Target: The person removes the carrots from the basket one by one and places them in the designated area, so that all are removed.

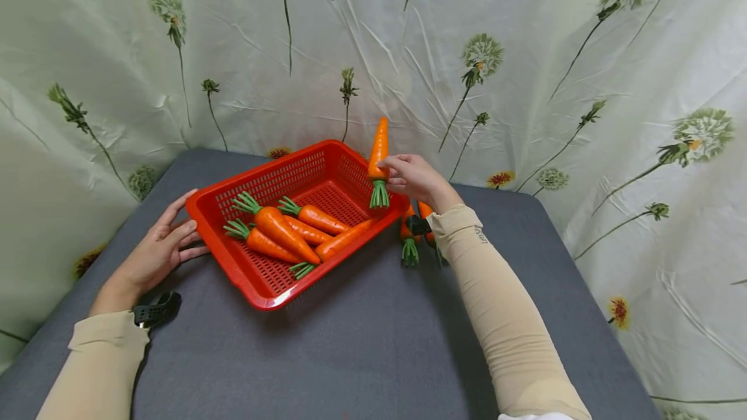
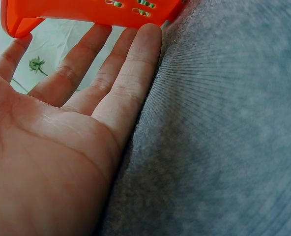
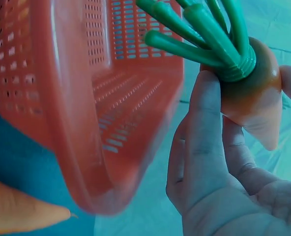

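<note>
My right hand (image 1: 417, 180) pinches an orange carrot (image 1: 379, 148) with green stem stubs between thumb and fingers. The carrot stands tip up over the right end of a red perforated plastic basket (image 1: 341, 196). In the right wrist view its green stubs (image 3: 219, 44) point upward in the frame, beside the basket rim. Several carrots (image 1: 283, 232) lie piled in the basket's left and front part. At the basket's left end is my left hand (image 1: 160, 248); its extended fingers (image 2: 130, 73) touch the outer wall, with the thumb right at the rim.
On the grey-covered table (image 1: 362, 342), more carrots (image 1: 410, 248) lie just right of the basket, partly hidden by my right wrist. A pale curtain (image 1: 245, 31) printed with dandelions hangs behind and beside the table. Each wrist wears a dark band (image 1: 157, 309).
</note>
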Demonstrator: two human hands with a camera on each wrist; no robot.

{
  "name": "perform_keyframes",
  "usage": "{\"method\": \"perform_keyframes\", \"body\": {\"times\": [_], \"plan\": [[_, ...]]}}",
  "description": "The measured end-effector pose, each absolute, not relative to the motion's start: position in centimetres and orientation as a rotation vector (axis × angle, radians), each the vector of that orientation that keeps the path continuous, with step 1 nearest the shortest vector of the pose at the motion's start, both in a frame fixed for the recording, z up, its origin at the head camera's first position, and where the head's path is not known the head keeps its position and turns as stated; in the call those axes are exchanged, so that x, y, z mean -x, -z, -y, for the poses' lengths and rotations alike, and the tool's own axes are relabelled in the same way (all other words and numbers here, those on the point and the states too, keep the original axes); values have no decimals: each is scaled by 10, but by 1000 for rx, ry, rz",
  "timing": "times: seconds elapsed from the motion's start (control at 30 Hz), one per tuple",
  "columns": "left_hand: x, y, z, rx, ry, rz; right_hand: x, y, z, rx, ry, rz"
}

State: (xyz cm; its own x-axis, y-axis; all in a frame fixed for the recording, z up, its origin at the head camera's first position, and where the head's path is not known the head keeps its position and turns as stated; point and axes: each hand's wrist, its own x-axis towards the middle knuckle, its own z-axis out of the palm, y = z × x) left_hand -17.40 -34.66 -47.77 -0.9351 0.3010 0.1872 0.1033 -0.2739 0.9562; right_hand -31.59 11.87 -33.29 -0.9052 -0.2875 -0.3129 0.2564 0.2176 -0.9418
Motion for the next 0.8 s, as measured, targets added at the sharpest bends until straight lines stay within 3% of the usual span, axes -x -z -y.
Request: {"method": "perform_keyframes", "body": {"times": [0.8], "plan": [[174,477,348,-453,-2341,-1830,312,336,-186,38,1637,-2145]]}}
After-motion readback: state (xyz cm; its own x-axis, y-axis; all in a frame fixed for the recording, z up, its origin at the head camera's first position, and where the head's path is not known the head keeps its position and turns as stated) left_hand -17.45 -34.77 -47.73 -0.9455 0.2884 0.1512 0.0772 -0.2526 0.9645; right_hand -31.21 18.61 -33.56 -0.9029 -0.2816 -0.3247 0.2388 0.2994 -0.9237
